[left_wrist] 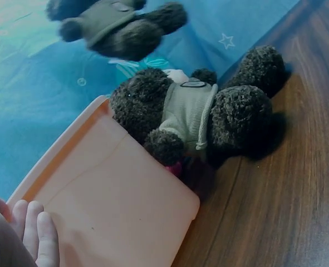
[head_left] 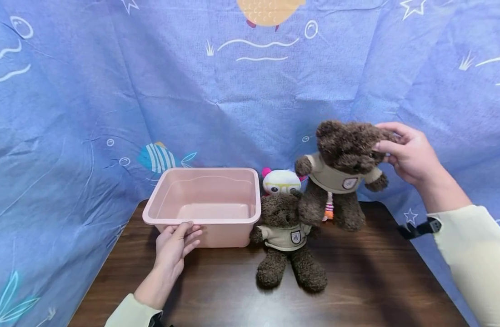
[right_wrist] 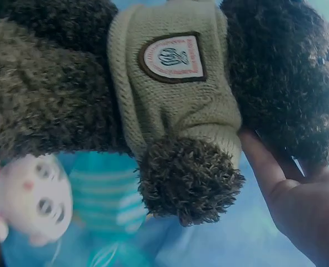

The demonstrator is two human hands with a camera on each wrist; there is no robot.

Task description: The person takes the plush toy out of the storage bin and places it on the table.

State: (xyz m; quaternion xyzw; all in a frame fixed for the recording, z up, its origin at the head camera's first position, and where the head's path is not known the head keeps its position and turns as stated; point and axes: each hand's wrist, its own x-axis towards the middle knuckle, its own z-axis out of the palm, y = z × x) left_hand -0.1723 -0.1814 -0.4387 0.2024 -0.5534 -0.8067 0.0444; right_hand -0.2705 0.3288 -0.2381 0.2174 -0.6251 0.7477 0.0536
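My right hand grips a dark brown teddy bear by the side of its head, lifted above the table at the right. The bear wears a beige knitted sweater with a badge, seen close in the right wrist view. A pink plastic tub stands at the left. My left hand holds its front rim, the thumb at the edge and the fingers along the outer wall. A second, similar teddy bear sits on the table beside the tub, below the held one.
Behind the seated bear is a white-headed plush toy with pink ears and yellow glasses, partly hidden. A small doll shows behind the held bear. The dark wooden table meets a blue sea-patterned cloth at the back.
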